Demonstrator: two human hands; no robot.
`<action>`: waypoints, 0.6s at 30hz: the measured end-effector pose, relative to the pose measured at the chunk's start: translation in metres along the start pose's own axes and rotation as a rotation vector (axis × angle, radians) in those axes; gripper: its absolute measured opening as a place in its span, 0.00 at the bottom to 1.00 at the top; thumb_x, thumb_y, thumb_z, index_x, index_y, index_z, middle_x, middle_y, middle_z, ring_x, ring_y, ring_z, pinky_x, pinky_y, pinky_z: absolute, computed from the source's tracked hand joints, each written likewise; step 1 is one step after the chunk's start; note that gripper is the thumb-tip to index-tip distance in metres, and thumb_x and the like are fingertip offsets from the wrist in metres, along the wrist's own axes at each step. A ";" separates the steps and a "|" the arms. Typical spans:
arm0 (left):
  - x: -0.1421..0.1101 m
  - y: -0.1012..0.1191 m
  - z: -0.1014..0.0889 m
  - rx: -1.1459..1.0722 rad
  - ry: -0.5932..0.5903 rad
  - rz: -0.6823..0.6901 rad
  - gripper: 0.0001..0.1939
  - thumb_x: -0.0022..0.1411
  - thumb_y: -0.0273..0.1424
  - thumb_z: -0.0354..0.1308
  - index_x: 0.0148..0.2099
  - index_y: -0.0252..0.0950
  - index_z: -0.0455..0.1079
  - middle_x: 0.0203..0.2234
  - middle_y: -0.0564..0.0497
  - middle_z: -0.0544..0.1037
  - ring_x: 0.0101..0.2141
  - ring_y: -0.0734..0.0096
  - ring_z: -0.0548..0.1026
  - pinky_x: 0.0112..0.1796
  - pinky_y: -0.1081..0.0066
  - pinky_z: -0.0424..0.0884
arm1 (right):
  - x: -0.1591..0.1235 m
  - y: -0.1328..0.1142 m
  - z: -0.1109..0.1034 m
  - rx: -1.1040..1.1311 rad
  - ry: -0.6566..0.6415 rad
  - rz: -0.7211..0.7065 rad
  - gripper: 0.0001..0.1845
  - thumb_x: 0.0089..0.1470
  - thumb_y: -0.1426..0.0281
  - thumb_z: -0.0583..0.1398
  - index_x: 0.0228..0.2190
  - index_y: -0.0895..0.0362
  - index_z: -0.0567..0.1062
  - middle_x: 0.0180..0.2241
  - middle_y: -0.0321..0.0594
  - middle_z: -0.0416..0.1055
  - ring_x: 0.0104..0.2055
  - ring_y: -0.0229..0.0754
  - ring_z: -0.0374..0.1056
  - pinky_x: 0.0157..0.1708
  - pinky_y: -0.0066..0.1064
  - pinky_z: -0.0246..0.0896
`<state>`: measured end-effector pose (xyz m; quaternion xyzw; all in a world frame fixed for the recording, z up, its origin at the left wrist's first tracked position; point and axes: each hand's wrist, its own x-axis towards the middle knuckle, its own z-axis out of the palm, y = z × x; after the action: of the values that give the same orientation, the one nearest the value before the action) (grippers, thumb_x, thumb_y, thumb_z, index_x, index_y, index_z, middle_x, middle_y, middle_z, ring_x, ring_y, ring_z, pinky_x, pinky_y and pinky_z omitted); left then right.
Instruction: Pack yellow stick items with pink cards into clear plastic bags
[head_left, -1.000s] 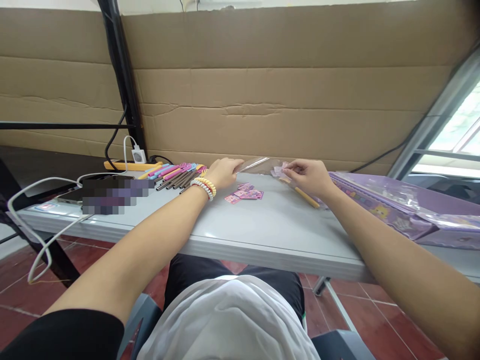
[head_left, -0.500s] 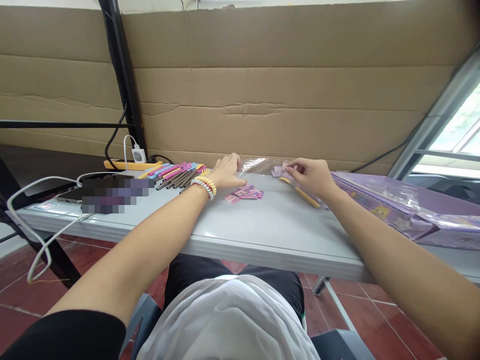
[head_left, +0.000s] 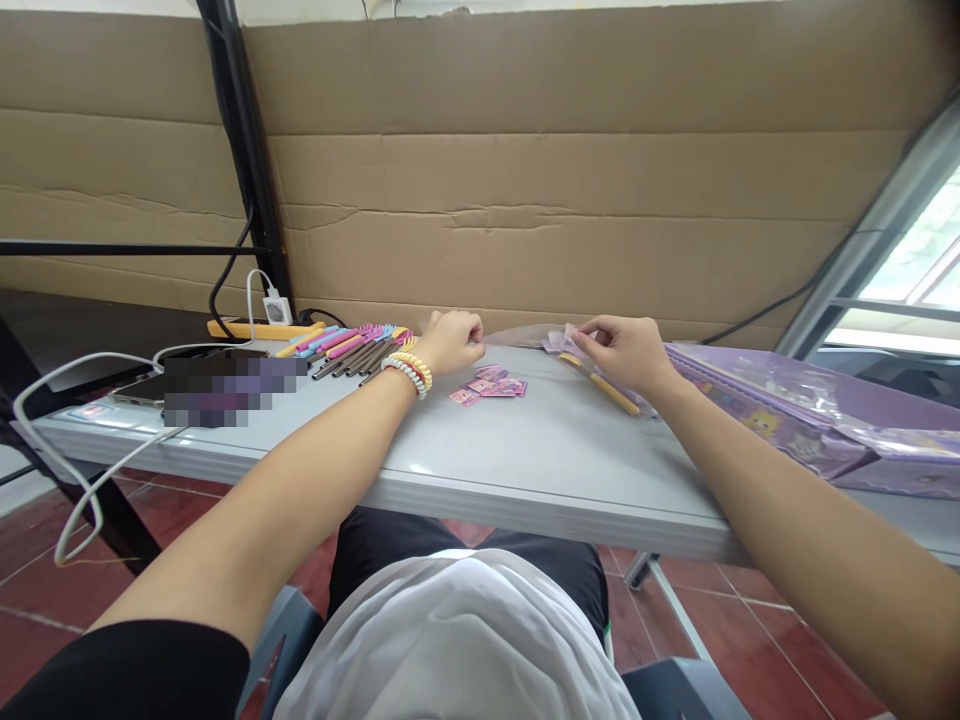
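A clear plastic bag point(head_left: 517, 336) lies flat at the far edge of the grey table point(head_left: 555, 460). My left hand point(head_left: 452, 341), with bead bracelets on the wrist, pinches its left end with curled fingers. My right hand point(head_left: 625, 352) pinches the bag's right end, where a small pink-purple item point(head_left: 561, 341) sits. A yellow pencil point(head_left: 611, 393) lies under my right hand. Several small pink cards point(head_left: 489, 386) lie on the table between my hands, just in front of the bag.
A bundle of pink, blue and yellow pens point(head_left: 352, 349) lies left of my left hand. A white charger point(head_left: 276, 309) sits on a power strip with cables trailing left. Purple packaged sets point(head_left: 795, 412) fill the right side. A cardboard wall point(head_left: 570, 180) stands behind.
The plastic bag was raised and arched between my hands; it now lies lower and flatter. My left hand's fingers have curled closed on its end. My right hand barely moved.
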<state>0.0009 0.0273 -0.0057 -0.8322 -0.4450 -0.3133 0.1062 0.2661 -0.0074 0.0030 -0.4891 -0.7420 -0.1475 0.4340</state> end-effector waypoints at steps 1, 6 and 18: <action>0.000 -0.001 0.000 -0.014 0.008 0.010 0.01 0.54 0.29 0.54 0.30 0.38 0.65 0.30 0.50 0.77 0.36 0.64 0.73 0.44 0.63 0.62 | 0.000 0.000 0.000 0.002 -0.007 -0.003 0.12 0.50 0.61 0.59 0.22 0.54 0.76 0.16 0.37 0.68 0.19 0.38 0.61 0.23 0.31 0.53; -0.001 -0.004 0.000 -0.029 -0.006 0.033 0.03 0.49 0.27 0.54 0.28 0.38 0.67 0.27 0.51 0.77 0.30 0.66 0.72 0.31 0.68 0.63 | -0.001 0.000 0.001 0.031 -0.081 -0.035 0.10 0.48 0.62 0.60 0.24 0.55 0.76 0.18 0.37 0.68 0.21 0.38 0.62 0.25 0.31 0.55; -0.002 -0.004 -0.002 -0.006 -0.052 -0.024 0.05 0.48 0.25 0.53 0.25 0.40 0.62 0.23 0.51 0.74 0.26 0.65 0.69 0.25 0.66 0.56 | -0.001 0.004 0.002 0.080 -0.145 -0.070 0.09 0.45 0.61 0.62 0.23 0.54 0.76 0.17 0.35 0.67 0.20 0.36 0.60 0.25 0.31 0.55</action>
<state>-0.0037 0.0270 -0.0060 -0.8351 -0.4565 -0.2940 0.0881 0.2682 -0.0048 0.0002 -0.4546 -0.7935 -0.0970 0.3929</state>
